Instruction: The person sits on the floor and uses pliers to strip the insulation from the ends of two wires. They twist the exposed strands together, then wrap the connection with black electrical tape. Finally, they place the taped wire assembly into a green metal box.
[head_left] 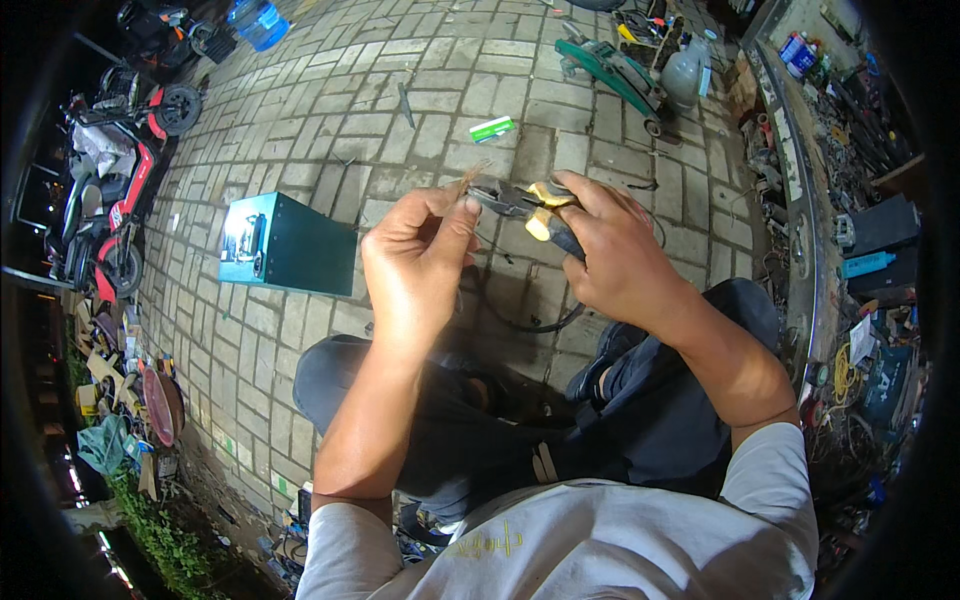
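My left hand [415,250] is closed in a pinch, thumb against fingers, on the end of a dark cable. Frayed copper strands [474,174] stick out beyond the fingertips. Wrapped in my right hand [622,245] is a pair of pliers [505,198] with black and yellow handles. Its metal jaws point left and meet the wire end at my left thumb; whether they bite on the strands is hard to see. Below both hands the black cable [540,327] hangs in a loop over the paving, between my bent knees.
A teal metal box with a handle [315,245] stands left of my left hand. Ahead lies a small green and white packet [491,128]. Farther right are a green wheeled tool [610,75] and a grey jug [684,75]. A red scooter [125,200] stands left; cluttered shelving runs along the right.
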